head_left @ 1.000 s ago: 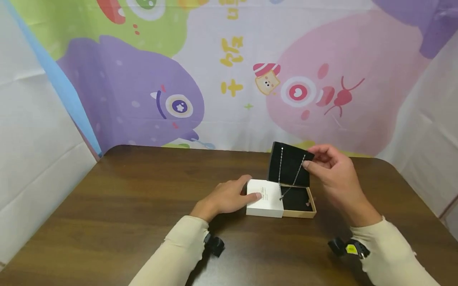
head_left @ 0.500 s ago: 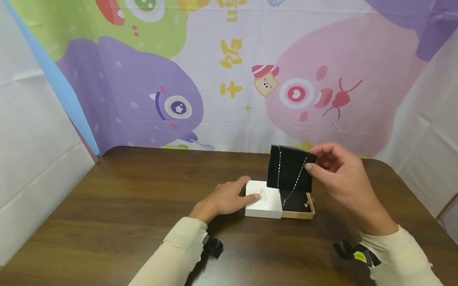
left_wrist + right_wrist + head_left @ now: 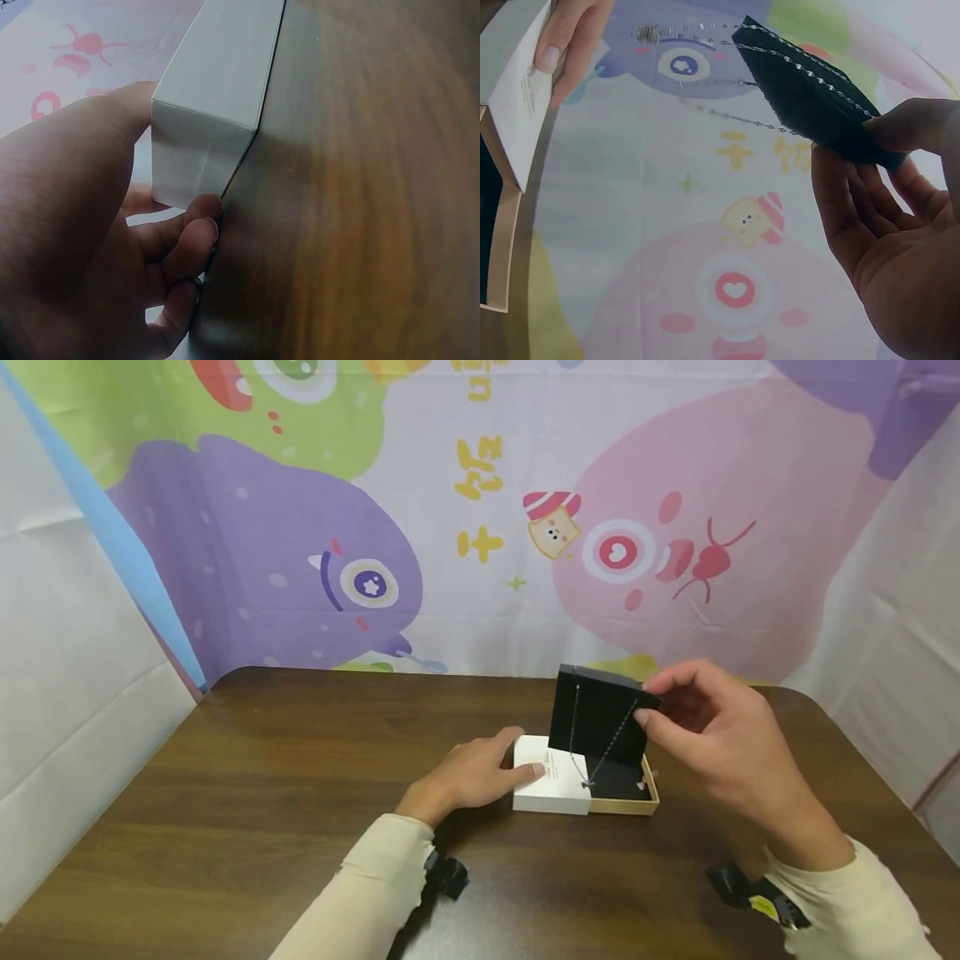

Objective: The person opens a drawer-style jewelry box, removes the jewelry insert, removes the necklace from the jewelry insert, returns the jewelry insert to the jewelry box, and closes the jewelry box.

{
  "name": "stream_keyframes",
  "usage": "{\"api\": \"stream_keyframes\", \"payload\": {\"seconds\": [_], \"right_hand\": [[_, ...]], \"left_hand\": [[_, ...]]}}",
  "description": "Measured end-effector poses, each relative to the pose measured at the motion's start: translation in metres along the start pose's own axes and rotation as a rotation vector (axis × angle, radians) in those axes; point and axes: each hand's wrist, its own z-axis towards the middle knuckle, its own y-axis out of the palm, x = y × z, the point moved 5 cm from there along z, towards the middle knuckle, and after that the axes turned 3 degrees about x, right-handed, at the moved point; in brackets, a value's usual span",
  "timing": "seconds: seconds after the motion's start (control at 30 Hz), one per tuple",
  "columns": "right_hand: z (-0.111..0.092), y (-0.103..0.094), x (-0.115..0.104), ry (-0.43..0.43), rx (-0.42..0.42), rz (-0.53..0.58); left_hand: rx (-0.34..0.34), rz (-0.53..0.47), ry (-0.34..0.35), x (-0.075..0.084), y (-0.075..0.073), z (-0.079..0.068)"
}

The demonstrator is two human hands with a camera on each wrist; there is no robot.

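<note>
My left hand (image 3: 465, 777) grips the left end of a white box cover (image 3: 551, 795), its thumb over the printed top. The left wrist view shows the cover's end (image 3: 195, 154) between thumb and fingers. From the cover's right side sticks out a tan-edged drawer (image 3: 626, 808) with a black inside. Between thumb and fingers, my right hand (image 3: 723, 739) pinches the upper right corner of a black jewelry pad (image 3: 600, 714), held upright above the box. A silver chain necklace (image 3: 802, 67) hangs on the pad; its pendant (image 3: 587, 784) dangles in front of the drawer.
The box stands on a dark brown wooden table (image 3: 300, 777). Behind it hangs a cartoon-printed cloth (image 3: 480, 610); white cloth (image 3: 75, 693) covers the sides. A small pinkish piece (image 3: 642, 784) shows at the drawer's right end.
The right hand has brought the pad slightly lower and tilted it, so its top edge shows; the right wrist has swung right and down. The pendant has swung. The left hand stays on the cover.
</note>
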Motion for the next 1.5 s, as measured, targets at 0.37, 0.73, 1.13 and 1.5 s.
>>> {"api": "stream_keyframes", "payload": {"seconds": [0.37, 0.73, 1.13, 1.5], "right_hand": [[-0.001, 0.004, -0.003, -0.092, -0.017, -0.007], [-0.002, 0.007, 0.001, -0.117, -0.012, -0.033], [0.0, 0.008, -0.003, -0.163, -0.02, -0.039], [0.0, 0.006, -0.005, -0.232, 0.022, -0.018]], "left_hand": [[0.036, 0.051, 0.009, 0.004, -0.002, 0.002], [0.356, 0.033, -0.065, 0.006, -0.019, 0.004], [0.601, 0.075, 0.203, 0.034, -0.029, -0.009], [0.364, 0.019, 0.416, 0.055, -0.017, -0.011]]}}
